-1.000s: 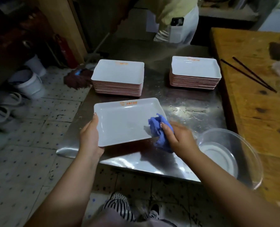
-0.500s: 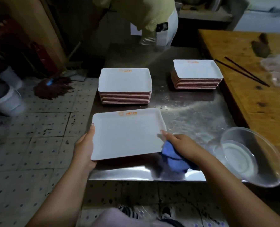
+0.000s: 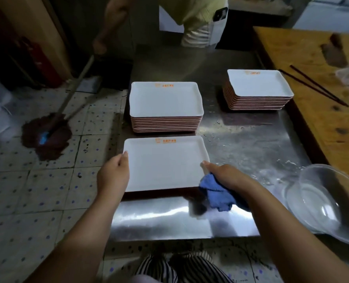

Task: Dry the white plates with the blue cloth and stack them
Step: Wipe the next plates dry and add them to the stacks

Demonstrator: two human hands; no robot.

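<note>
Steel counter (image 3: 241, 144) fills the middle of this dim kitchen, wet in patches, with a wooden table (image 3: 312, 82) butting against its right side and a tiled floor to the left, where another person pushes a mop (image 3: 47, 135).

One white plate (image 3: 165, 162) is held just above the near part of the counter. The left hand (image 3: 113, 174) grips its left rim, thumb on top and the fingers out of sight beneath. The right hand (image 3: 226, 176) is at the plate's right near corner with the blue cloth (image 3: 218, 193) bunched under the palm, fingers curled round the cloth, forefinger stretched along the rim. Most of the cloth hangs off the plate's edge over the counter.

Just beyond stands the nearer stack (image 3: 166, 107) of the same plates, and a second stack (image 3: 257, 89) sits farther right. A clear bowl (image 3: 320, 201) rests at the counter's right near corner, and chopsticks (image 3: 312, 84) lie on the wood.

To my eye the wiping of this plate is about finished, the face looks dry and the cloth is off to the side. Next, I judge, comes lifting it forward and setting it square on the nearer stack, rims lined up so it nests. Which stack is the dried one I cannot tell for certain.
</note>
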